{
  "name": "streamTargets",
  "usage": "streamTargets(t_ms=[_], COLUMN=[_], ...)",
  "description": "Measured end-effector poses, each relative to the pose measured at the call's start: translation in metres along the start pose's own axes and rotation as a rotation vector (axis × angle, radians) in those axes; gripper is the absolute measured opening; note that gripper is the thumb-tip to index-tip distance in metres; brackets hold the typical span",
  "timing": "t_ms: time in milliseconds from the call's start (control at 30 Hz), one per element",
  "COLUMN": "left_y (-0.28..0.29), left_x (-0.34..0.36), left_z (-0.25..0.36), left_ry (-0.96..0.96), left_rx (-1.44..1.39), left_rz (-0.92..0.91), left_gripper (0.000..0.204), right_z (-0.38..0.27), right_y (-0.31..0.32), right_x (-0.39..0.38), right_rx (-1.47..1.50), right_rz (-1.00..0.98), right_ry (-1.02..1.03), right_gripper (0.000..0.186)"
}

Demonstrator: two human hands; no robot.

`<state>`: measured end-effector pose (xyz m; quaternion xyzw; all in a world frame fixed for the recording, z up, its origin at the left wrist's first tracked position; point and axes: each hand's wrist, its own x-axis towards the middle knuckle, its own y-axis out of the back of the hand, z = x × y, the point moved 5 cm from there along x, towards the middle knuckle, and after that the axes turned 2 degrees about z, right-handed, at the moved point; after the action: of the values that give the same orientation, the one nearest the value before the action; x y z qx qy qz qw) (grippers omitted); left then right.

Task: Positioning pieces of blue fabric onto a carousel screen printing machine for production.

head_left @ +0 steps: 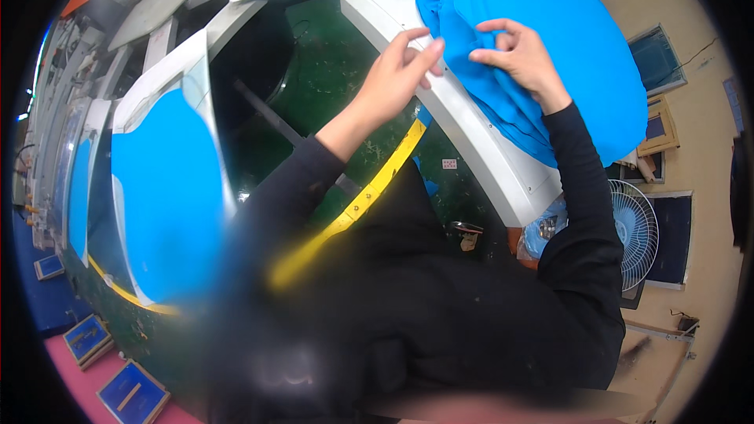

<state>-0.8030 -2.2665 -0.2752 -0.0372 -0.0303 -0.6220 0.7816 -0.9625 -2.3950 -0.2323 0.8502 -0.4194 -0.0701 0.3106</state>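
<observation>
A large heap of bright blue fabric (542,47) lies over a long white board-like stand (471,129). My right hand (522,59) is above the near left side of the heap, thumb and forefinger held apart in a curve with nothing visible between them. Left of it, my left hand (400,74) hovers over the white stand's edge, its fingers bent and apart and no object seen in it. Whether either hand brushes the fabric is not clear. Flat on a white pallet (206,78) to the left rests a smooth blue fabric piece (169,180).
A yellow curved rail (381,177) runs between my body and the stand. At right are a standing fan (635,232) and a plastic bag (542,232). Blue framed panels (133,392) lie at lower left. More pallets (153,12) line the far left over a green floor (330,31).
</observation>
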Motion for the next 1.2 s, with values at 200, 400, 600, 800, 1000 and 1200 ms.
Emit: streamTargets(t_ms=[200,400,600,800,1000,1200], left_y=[-0.028,-0.031,-0.024,-0.037,-0.025,0.026], left_x=[0.050,0.054,0.065,0.126,0.133,0.076], left_z=[-0.047,-0.082,-0.045,-0.002,0.062,0.074], left_ry=[0.363,0.288,-0.017,-0.048,-0.093,-0.056], left_rx=[-0.191,-0.207,0.115,0.272,-0.418,-0.532], left_rz=[0.083,0.043,0.321,0.102,-0.081,-0.111], left_gripper=[0.074,0.073,0.097,0.095,0.079,0.063], right_z=[0.031,0.032,-0.043,-0.022,0.055,0.109], right_y=[-0.030,0.016,0.026,-0.043,-0.008,0.107], right_x=[0.003,0.005,-0.027,-0.050,-0.058,-0.059], right_rx=[0.069,0.067,-0.473,-0.591,1.612,1.371], right_rz=[-0.111,0.059,0.529,0.458,0.186,0.925], right_ry=[-0.037,0.123,0.701,0.714,0.043,0.014], right_gripper=[0.045,0.040,0.032,0.016,0.073,0.043])
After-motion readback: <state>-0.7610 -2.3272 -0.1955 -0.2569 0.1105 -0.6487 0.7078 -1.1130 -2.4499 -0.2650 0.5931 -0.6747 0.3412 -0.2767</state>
